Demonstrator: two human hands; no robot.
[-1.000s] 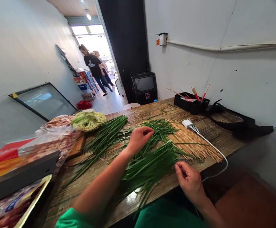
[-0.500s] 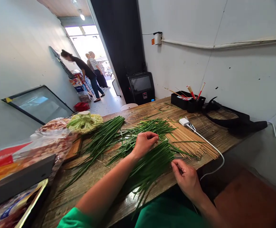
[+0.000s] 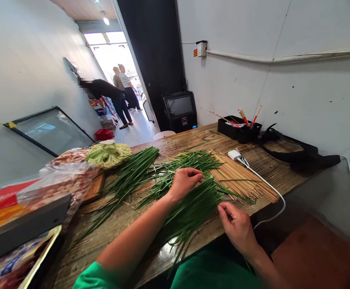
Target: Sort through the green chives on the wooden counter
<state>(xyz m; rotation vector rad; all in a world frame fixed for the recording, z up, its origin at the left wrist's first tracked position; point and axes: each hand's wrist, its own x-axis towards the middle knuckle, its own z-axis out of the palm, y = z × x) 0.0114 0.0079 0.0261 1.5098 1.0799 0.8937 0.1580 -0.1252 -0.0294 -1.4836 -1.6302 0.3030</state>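
Between my two hands a flat fan of garlic chives (image 3: 189, 206) spreads out, its long leaves trailing toward the table's front edge. At its far end, my left hand (image 3: 185, 184) is closed in a pinch by the cut ends. My right hand (image 3: 236, 222) pinches the near right corner of the fan; any stick inside it is hidden. Just beyond lie loose chives (image 3: 189, 160), and a second bunch of chives (image 3: 132, 166) rests farther left. Thin bamboo skewers (image 3: 238, 176) are spread to the right, with a few stray leaves on them.
A cauliflower (image 3: 108, 154) and bagged food (image 3: 69, 184) stand at the left. A white charger (image 3: 234, 155) with its cable, a black holder (image 3: 248, 133) with sticks and a black strap (image 3: 301, 154) lie at the right. People (image 3: 111, 94) stand beyond the doorway.
My hands and the chives stay almost where they were. In the background, the person in dark clothes has bent lower. The view has shifted very slightly.
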